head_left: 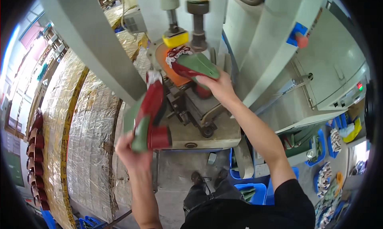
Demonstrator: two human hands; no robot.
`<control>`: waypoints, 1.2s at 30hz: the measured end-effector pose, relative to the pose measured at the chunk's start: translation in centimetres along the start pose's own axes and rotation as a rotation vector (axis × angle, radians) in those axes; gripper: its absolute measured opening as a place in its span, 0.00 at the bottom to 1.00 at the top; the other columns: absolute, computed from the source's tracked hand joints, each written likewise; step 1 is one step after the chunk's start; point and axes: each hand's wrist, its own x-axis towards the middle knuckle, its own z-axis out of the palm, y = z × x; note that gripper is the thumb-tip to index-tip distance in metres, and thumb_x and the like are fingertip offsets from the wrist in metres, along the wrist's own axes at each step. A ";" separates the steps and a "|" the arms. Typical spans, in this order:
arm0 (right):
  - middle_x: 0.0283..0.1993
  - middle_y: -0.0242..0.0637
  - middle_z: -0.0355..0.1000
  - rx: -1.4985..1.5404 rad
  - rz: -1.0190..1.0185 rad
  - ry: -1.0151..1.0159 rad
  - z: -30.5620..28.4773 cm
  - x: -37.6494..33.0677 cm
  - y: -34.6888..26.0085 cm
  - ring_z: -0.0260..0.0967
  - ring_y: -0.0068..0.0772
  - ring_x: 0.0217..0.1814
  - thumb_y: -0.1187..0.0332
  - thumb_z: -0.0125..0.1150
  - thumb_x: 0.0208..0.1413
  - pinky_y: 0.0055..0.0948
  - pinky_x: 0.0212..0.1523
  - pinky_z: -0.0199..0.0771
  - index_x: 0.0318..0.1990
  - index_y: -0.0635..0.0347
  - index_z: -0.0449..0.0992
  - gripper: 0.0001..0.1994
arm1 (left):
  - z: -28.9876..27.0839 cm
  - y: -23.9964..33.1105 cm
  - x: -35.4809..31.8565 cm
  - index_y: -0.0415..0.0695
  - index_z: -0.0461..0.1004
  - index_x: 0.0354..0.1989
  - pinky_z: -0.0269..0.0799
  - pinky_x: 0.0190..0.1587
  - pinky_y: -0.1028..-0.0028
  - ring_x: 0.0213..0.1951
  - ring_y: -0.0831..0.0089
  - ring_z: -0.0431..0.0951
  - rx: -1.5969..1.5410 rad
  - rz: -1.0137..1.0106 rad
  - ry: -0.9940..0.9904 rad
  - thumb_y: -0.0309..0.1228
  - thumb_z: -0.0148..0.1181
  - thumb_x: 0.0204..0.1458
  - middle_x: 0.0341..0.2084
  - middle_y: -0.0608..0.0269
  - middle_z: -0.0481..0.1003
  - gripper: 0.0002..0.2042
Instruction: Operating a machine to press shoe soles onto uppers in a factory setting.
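Basically, press (215, 141) is straight ahead, betw. two grey posts (89, 37); wrapped stacks (87, 149) run along my L; pale cabinet (335, 65) is to the R; blue bins (259, 193) sit on the floor, lower R, one near my legs; L shoe, red & green w/ a block heel (153, 97), is tilted in front of the press's L side, pale toe up; R shoe, red & green w/ a white-patterned toe (199, 63), is over the press, toe pointing L, near the yellow block (175, 39) and above the orange pad (171, 71), can't tell if touching; my L hand (135, 149), a bit blurred, has its fingers clamped round the L shoe's green rear end; my R hand (221, 87) is clamped on the R shoe's rear, most fingers hidden; smallest, a red button (302, 41) on the R post.
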 end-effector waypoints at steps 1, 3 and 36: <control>0.52 0.36 0.79 -0.072 -0.051 -0.007 0.7 2.0 1.9 0.75 0.24 0.53 0.67 0.70 0.57 0.28 0.56 0.72 0.60 0.66 0.75 0.24 | -1.5 0.9 -2.2 0.30 0.67 0.59 0.70 0.64 0.45 0.56 0.48 0.77 -0.026 -0.050 -0.078 0.31 0.58 0.48 0.57 0.41 0.74 0.29; 0.53 0.36 0.79 -0.088 -0.061 -0.030 3.3 2.9 3.1 0.75 0.24 0.53 0.67 0.71 0.57 0.29 0.57 0.72 0.61 0.66 0.74 0.25 | -1.3 2.3 -6.7 0.28 0.64 0.64 0.66 0.66 0.40 0.59 0.42 0.74 -0.005 0.015 0.136 0.33 0.59 0.40 0.60 0.36 0.71 0.38; 0.79 0.56 0.34 -0.271 -0.087 -0.353 -0.4 -24.6 -5.0 0.39 0.59 0.81 0.52 0.88 0.33 0.51 0.75 0.50 0.74 0.52 0.57 0.59 | -5.3 -4.8 -13.9 0.30 0.59 0.67 0.63 0.67 0.40 0.63 0.41 0.70 -0.086 -0.663 -0.057 0.31 0.56 0.33 0.61 0.36 0.67 0.44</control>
